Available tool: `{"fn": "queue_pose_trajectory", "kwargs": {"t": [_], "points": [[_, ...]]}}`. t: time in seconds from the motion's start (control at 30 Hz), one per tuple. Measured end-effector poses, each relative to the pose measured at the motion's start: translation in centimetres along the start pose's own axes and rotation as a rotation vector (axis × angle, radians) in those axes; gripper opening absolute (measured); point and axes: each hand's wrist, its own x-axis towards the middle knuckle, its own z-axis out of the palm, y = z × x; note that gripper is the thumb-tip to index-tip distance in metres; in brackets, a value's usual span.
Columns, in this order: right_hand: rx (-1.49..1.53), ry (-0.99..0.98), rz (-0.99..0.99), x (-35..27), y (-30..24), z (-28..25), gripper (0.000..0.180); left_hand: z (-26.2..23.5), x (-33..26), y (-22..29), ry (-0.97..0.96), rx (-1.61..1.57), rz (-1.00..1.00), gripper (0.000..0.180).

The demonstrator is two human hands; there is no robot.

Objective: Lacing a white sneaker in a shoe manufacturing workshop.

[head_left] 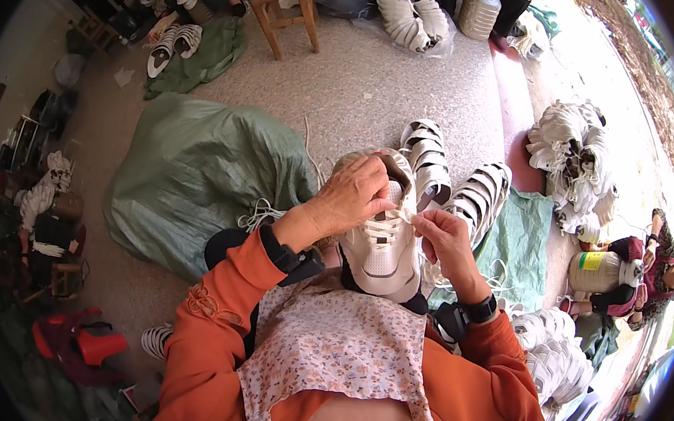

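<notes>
In the head view, the left hand (pixel 352 194) curls over the top of a white sneaker (pixel 383 243) resting on the lap, fingers closed on its upper edge. The right hand (pixel 444 240), just right of the shoe, pinches a white lace (pixel 402 216) between thumb and forefinger. Beyond the right hand stand rows of white shoes (pixel 451 184); a green sack (pixel 196 170) lies left of the left hand, possibly full.

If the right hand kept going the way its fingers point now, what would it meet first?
The right hand, pinching a white lace, points up-left at the white shoe. It would probably meet the shoe's laced top first, then the left hand; depth is unclear.
</notes>
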Motion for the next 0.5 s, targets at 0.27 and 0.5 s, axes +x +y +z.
{"fn": "queue_pose_trajectory", "kwargs": {"t": [0.27, 0.5], "points": [[1.016, -0.342, 0.281, 0.5, 1.1, 0.1, 0.016, -0.5, -0.4, 0.2, -0.008, 0.104, 0.007, 0.029], [1.337, -0.509, 0.307, 1.2, 3.1, 0.4, 0.019, -0.2, -0.2, -1.3, -0.038, -0.027, -0.085, 0.018]]}}
